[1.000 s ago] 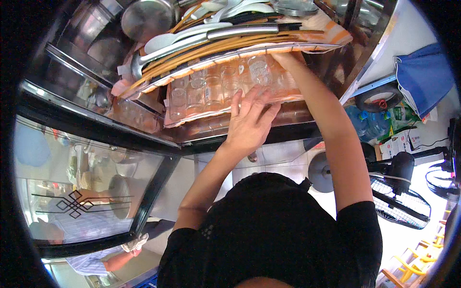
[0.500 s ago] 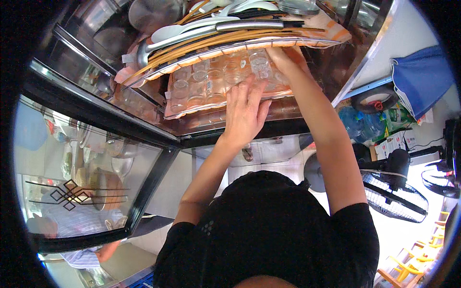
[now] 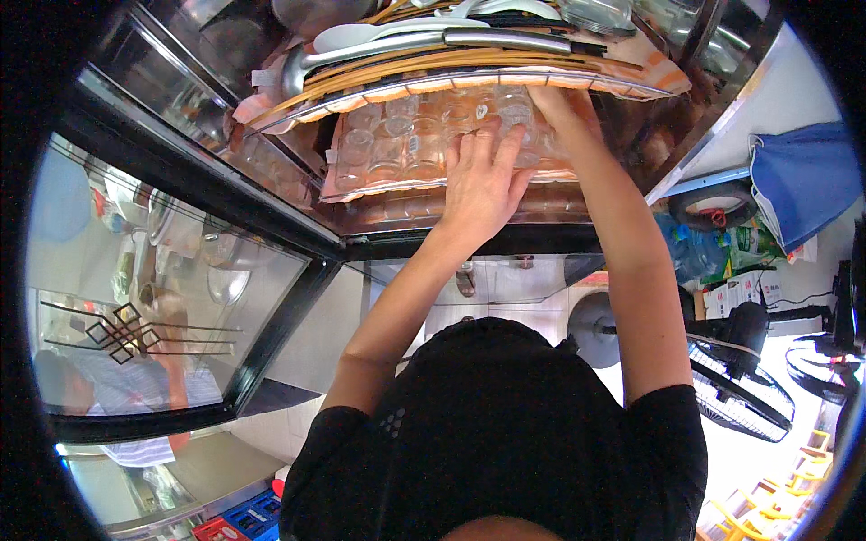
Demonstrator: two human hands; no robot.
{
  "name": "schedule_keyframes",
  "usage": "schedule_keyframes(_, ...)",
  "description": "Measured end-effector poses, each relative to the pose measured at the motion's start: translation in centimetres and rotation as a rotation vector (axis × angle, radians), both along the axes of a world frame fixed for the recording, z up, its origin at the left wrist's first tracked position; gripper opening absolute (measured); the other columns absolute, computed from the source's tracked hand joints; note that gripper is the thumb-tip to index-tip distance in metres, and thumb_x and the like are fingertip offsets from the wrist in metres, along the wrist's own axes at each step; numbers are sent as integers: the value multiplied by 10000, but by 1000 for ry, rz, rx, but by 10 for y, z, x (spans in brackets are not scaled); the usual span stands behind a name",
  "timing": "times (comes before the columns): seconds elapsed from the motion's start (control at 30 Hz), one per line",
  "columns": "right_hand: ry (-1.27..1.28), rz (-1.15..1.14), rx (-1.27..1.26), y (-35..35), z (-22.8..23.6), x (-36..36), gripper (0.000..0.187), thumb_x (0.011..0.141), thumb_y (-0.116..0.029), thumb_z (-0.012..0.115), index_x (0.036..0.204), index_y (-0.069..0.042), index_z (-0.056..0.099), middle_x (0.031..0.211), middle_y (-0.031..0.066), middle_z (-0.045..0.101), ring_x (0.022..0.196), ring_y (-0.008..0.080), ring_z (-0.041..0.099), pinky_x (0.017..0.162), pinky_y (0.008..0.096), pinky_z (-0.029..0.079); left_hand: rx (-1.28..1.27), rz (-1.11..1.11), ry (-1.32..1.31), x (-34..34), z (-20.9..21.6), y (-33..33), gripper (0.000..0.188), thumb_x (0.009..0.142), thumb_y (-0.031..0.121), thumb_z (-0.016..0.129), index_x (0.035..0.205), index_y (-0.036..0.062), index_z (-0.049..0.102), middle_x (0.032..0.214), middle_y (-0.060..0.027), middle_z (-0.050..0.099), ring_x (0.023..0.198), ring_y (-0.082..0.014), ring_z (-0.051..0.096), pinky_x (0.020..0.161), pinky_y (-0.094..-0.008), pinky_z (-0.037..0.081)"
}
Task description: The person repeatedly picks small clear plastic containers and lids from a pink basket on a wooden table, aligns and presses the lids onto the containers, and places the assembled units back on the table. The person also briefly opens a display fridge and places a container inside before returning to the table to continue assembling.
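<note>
Rows of clear drinking glasses (image 3: 385, 149) stand on an orange cloth (image 3: 361, 193) on the lower shelf of a glass-sided cabinet. My left hand (image 3: 487, 176) is at the front of these rows, fingers stretched out and slightly apart, with the fingertips by the glasses. Just beyond them is a clear glass (image 3: 514, 106), between my two hands. My right hand (image 3: 552, 106) reaches in at the right end of the lower shelf. Its fingers are hidden under the upper rack, so whether it holds anything does not show.
Above lies a cloth-lined wire rack with a metal ladle (image 3: 510, 38), wooden chopsticks (image 3: 406, 76) and white spoons (image 3: 352, 38). A glass door (image 3: 162, 270) with a black frame is on the left. At right are a blue cloth (image 3: 803, 180) and a black fan (image 3: 744, 388).
The view has shifted slightly, so the cabinet sits further right. My left fingers have come a little closer to the clear glass and spread more. My right hand stays at the right end.
</note>
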State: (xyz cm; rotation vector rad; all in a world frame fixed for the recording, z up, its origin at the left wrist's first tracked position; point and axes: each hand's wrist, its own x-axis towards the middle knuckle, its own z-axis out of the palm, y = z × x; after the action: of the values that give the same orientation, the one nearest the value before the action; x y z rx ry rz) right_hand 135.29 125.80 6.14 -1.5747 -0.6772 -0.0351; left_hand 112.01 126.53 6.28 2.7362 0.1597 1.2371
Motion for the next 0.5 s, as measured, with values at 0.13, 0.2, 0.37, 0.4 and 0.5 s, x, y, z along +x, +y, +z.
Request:
schedule_keyframes(0.13,-8,6,2,4,4,6,562,954,-461,587,1347,-62,541,1258,97,627,1126,236,580,961,365,459,15,27,-1,4,0,3,553,771,265,772,1256,94,569,1143,-134,598,1086,-347,532,934,-478,401)
schedule_keyframes(0.2,-11,8,-3,5,4,8,563,954,-461,587,1348,-62,541,1259,97,627,1127,235,579,962,365,459,27,29,-7,7,0,5,528,778,270,763,1237,89,577,1102,-132,604,1073,-345,535,945,-485,395)
schedule_keyframes(0.37,-18,20,-11,11,5,15,565,954,-462,588,1350,-62,540,1261,97,626,1130,235,579,965,364,458,36,33,-20,10,-6,6,473,799,257,742,1217,99,584,1076,-134,604,1061,-338,538,981,-508,376)
schedule_keyframes(0.4,-21,25,-13,13,7,16,565,954,-462,588,1350,-62,540,1262,97,626,1131,235,579,966,364,458,31,20,-26,10,-6,5,467,801,249,740,1217,106,584,1077,-131,599,1062,-336,539,987,-513,372)
schedule_keyframes(0.5,-24,32,-18,18,9,17,566,954,-462,589,1352,-62,539,1264,97,625,1132,235,578,967,363,457,32,-5,-64,10,-8,2,426,800,212,741,1192,123,602,1096,-128,575,1077,-326,541,1010,-527,365)
